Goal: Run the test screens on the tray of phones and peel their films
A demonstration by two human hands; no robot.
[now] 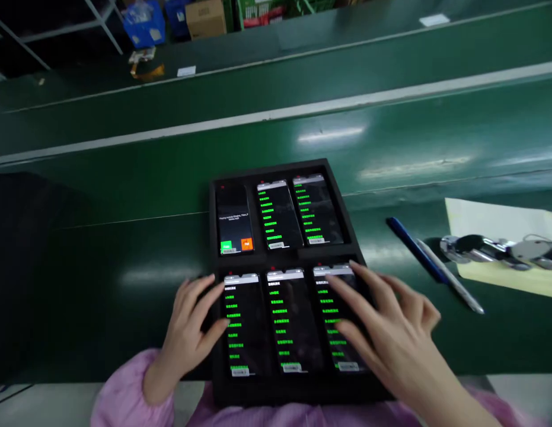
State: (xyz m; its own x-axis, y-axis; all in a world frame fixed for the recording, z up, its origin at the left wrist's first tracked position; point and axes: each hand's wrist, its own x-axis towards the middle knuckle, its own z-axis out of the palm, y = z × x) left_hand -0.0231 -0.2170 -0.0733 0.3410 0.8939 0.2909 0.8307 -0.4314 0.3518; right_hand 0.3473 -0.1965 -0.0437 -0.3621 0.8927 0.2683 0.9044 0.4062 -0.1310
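A black foam tray (297, 388) holds several smartphones in two rows of slots. My left hand (191, 323) lies at the tray's left edge, fingers apart, near the front-left phone (246, 332), which shows green text lines. Over the front-right phone (340, 320) my right hand (391, 323) is spread, its fingers partly covering that screen. Between them sits the front-middle phone (296, 326), with a similar list. Behind, the back-left phone (234, 219) displays a green and an orange button. The back-middle phone (280, 213) and back-right phone (318, 207) show green lists too.
Right of the tray lie a blue pen (413, 246), a silver pen (453, 279) and a watch-like metal object (475, 249) on pale paper (516, 222). A raised pale strip (267, 115) crosses the green bench. Behind stand a blue bin (144, 26) and a cardboard box (206, 19).
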